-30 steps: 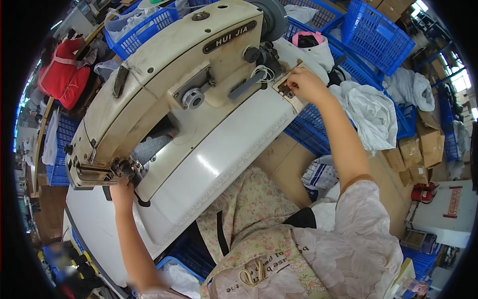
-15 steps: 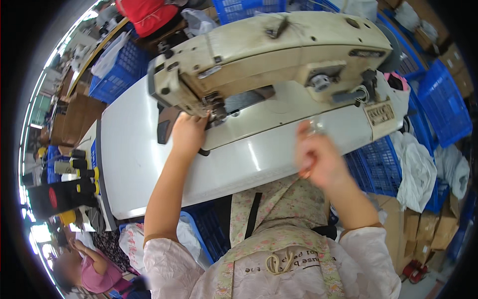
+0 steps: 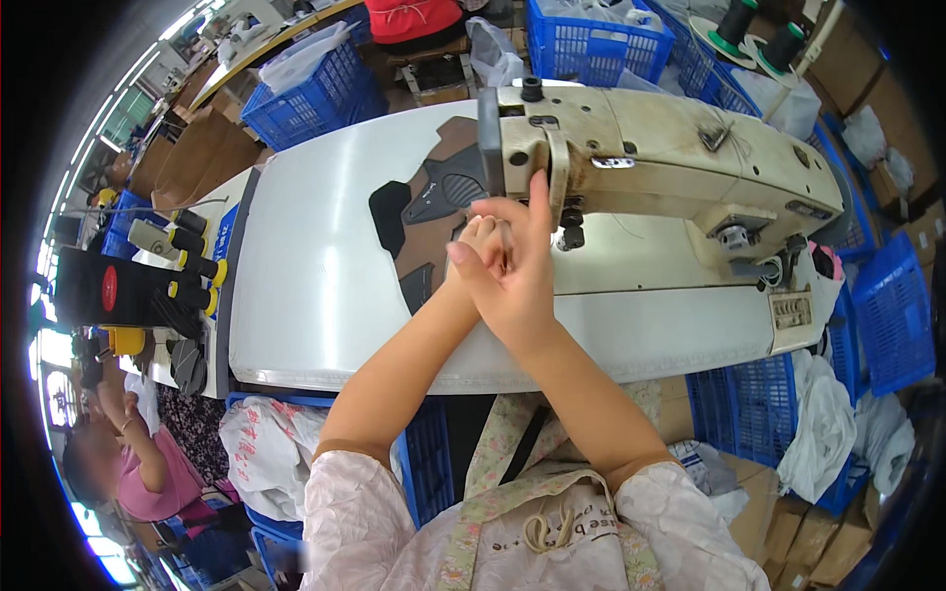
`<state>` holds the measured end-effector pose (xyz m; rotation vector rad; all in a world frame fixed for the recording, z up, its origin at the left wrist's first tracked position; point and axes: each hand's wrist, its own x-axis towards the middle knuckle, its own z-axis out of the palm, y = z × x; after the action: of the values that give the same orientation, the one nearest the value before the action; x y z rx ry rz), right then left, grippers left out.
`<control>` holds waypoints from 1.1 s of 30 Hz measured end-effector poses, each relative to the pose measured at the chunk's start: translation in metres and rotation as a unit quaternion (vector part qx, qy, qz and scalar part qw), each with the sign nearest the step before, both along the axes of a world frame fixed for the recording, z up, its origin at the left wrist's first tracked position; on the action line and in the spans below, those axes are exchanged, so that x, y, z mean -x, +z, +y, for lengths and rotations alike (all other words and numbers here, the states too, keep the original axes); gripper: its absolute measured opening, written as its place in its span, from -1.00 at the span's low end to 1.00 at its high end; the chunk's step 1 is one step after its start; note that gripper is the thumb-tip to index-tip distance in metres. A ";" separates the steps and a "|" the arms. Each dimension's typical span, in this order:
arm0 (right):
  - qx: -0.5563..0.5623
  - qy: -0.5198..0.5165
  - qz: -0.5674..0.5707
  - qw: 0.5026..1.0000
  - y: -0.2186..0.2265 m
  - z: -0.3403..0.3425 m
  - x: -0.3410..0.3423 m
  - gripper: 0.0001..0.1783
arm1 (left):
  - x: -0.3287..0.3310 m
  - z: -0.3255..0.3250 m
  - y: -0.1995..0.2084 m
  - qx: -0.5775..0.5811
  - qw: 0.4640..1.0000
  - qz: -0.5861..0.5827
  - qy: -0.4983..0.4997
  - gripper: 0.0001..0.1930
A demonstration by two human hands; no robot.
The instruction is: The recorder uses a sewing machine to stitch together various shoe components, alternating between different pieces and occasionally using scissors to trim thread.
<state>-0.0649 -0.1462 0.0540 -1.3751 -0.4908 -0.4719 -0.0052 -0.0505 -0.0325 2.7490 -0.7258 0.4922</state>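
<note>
My right hand (image 3: 520, 281) is raised at the end of a cream sewing machine (image 3: 645, 138). Its index finger points up against the machine's front, while the thumb and another finger stretch out to the left. Behind it, my left hand (image 3: 483, 248) is closed with curled fingers, partly covered by the right hand; what it holds, if anything, is hidden. A flat brown piece with black and dark grey patches (image 3: 448, 187) lies on the white table beside both hands. The needle area is partly visible just right of my right hand.
The white table (image 3: 305, 246) spreads to the left. Thread cones (image 3: 192, 266) stand on a neighbouring table at the left. Blue crates (image 3: 601, 44) surround the machine. White bags (image 3: 823, 424) hang at the right. Another person (image 3: 148, 473) sits at the lower left.
My right hand has moved left and up from the table's front edge to the machine's end. My left hand has left the needle area. The view has shifted, uncovering more of the brown piece.
</note>
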 end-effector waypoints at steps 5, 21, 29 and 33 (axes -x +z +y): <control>-0.040 0.010 -0.084 0.996 -0.006 -0.022 0.000 -0.50 | 0.005 0.008 0.008 -0.026 0.997 0.066 -0.024 -0.59; 0.198 0.140 0.054 0.969 -0.023 -0.096 0.049 -0.44 | 0.028 0.081 0.020 -0.165 0.977 -0.050 0.128 -0.59; 0.173 0.117 0.216 0.954 -0.047 -0.067 0.042 -0.63 | 0.035 0.102 0.014 -0.105 0.980 -0.071 0.155 -0.57; 0.210 0.082 0.216 0.950 -0.047 -0.052 0.022 -0.69 | 0.033 0.106 0.012 -0.088 0.979 -0.076 0.168 -0.61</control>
<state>-0.0864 -0.1985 0.0066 -1.7718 -0.3472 0.0863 -0.0379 0.0560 -0.0202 3.0432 -0.3473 0.7484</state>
